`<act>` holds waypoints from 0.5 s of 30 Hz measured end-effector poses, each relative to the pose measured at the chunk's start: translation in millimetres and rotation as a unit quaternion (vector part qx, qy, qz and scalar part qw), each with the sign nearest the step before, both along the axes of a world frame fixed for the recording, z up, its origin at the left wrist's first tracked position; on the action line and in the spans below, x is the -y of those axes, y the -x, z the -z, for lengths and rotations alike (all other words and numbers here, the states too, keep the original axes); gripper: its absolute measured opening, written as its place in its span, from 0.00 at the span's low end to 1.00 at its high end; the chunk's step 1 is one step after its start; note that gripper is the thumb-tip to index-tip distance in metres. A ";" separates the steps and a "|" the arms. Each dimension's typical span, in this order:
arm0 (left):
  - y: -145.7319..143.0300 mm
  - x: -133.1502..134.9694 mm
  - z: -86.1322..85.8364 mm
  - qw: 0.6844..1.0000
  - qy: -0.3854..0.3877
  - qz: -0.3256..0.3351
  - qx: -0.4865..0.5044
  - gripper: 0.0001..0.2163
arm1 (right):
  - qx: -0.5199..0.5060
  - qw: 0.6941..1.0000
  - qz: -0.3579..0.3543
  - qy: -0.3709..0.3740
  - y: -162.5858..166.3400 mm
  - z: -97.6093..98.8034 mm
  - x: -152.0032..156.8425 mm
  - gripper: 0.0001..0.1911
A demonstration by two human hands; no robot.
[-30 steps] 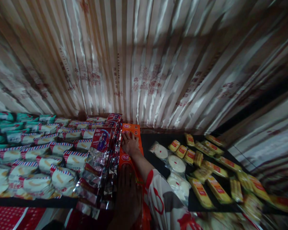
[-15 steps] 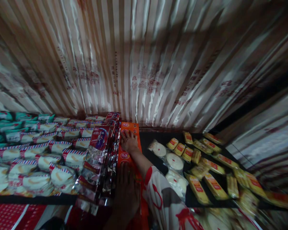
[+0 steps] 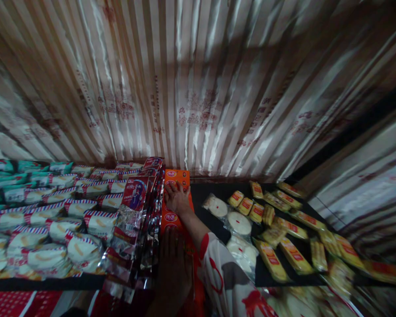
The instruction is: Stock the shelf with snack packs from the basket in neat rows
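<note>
A row of orange snack packets (image 3: 176, 178) runs away from me along a dark shelf (image 3: 204, 193). My right hand (image 3: 176, 198) lies flat on the far packets with its fingers spread. My left hand (image 3: 175, 264), in shadow, rests flat on the near end of the same orange row, fingers extended. Directly left of the row stand shiny red and silver foil packets (image 3: 137, 207). My right sleeve (image 3: 224, 277) is white with red marks.
Left of the foil packets lie several white packets with red and blue striped edges (image 3: 53, 215), and teal packets (image 3: 6, 176) at the far left. Round white cakes in clear wrap (image 3: 239, 222) and yellow biscuit packets (image 3: 290, 246) lie to the right. A striped glossy wall (image 3: 185, 88) stands behind.
Both hands have stayed flat on the orange row. The view has shifted slightly, and the right hand sits a little further left in the picture.
</note>
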State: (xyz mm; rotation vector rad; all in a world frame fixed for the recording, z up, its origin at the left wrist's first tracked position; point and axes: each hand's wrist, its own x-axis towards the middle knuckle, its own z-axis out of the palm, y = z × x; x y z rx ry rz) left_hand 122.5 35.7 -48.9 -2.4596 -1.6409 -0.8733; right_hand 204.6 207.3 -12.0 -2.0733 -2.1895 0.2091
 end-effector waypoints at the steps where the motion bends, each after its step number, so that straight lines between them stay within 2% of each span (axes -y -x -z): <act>1: 0.3 -0.2 0.9 1.000 0.002 -0.001 -0.001 0.21 | 0.002 1.000 0.001 -0.001 0.5 -0.3 0.1 0.25; 7: 4.9 -3.8 7.4 1.000 0.013 0.012 -0.014 0.21 | 0.027 1.000 0.013 0.004 5.0 -3.0 -1.4 0.25; 15: 2.6 -2.0 -0.9 1.000 0.007 -0.001 -0.003 0.25 | 0.007 1.000 0.016 0.006 5.0 3.0 -3.9 0.26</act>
